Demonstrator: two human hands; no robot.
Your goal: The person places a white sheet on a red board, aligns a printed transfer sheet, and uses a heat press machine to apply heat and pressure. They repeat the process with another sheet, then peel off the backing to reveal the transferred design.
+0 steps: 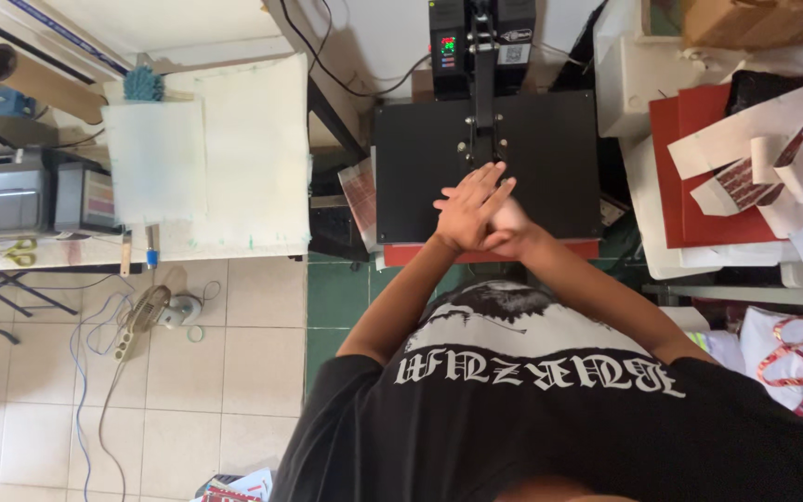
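**Both hands stacked on the closed press plate**

The heat press (485, 167) stands upper centre of the frame, its black top plate lying flat over a red pad (401, 255) whose edge shows along the near side. The left hand (468, 206) lies over the right hand (504, 223) at the near middle of the plate. The left fingers are stretched out flat and together, gripping nothing; the right hand is largely covered, so whether its fingers are open or curled cannot be told.

Handling, as a judgement: the plate looks like heavy, rigid metal, not slippery, likely hot in use. The sound place to take hold would be the central arm (484, 93) running up to the control box (481, 37), not the plate face.

Surroundings: a white padded table (234, 158) sits at left with a blue brush (143, 85) and a cardboard tube (39, 79) beyond it. Scissors (17, 251) lie at far left. Red sheets (699, 167) and cut paper strips (773, 163) crowd the right side. Cables (95, 372) trail over the tiled floor at lower left. Nothing lies on the plate besides the hands.
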